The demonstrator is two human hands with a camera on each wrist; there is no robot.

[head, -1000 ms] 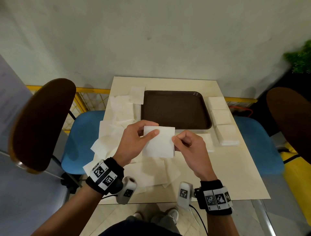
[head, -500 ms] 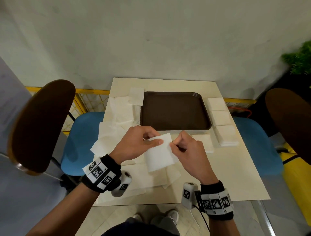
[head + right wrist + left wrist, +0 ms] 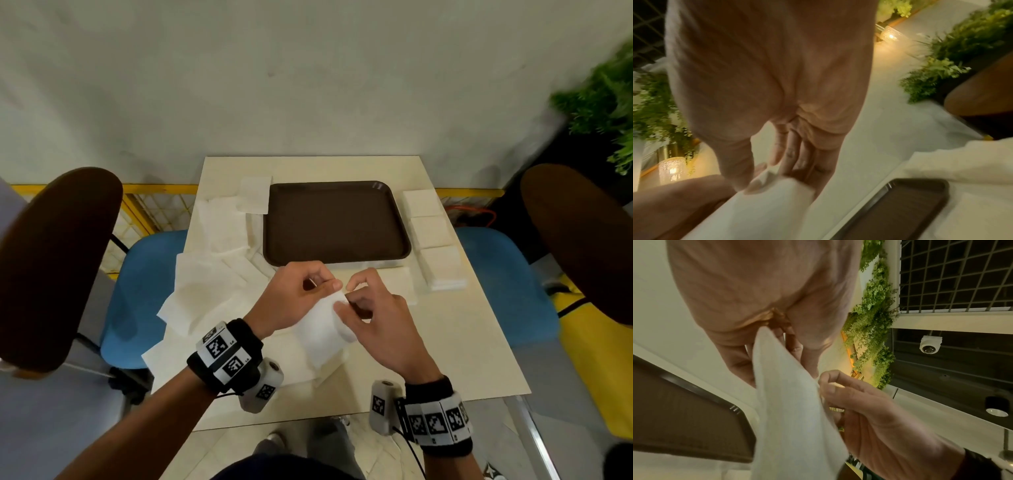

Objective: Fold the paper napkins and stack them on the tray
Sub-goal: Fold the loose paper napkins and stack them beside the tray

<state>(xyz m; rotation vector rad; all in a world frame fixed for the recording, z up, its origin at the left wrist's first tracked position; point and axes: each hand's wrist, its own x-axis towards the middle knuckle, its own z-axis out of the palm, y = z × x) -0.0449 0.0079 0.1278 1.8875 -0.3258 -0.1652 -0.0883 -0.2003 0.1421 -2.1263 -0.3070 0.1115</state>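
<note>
A white paper napkin (image 3: 322, 332) hangs in the air above the table's near half, held by both hands at its top corner. My left hand (image 3: 294, 298) pinches it from the left, and my right hand (image 3: 370, 308) pinches its right edge with thumb and forefinger. The left wrist view shows the napkin (image 3: 793, 410) draping down between my fingers, while the right wrist view shows the napkin (image 3: 768, 203) under my thumb. The dark brown tray (image 3: 335, 222) lies just beyond the hands with nothing on it.
Unfolded napkins (image 3: 212, 274) sprawl over the table's left side. Three piles of folded napkins (image 3: 431, 236) line the tray's right edge. Blue chairs with brown backs (image 3: 51, 260) flank the cream table (image 3: 462, 342). A green plant (image 3: 603, 102) is at the far right.
The hands have come closer together and lower toward me. The napkin, held flat and square before, now tilts and hangs down from its top corner.
</note>
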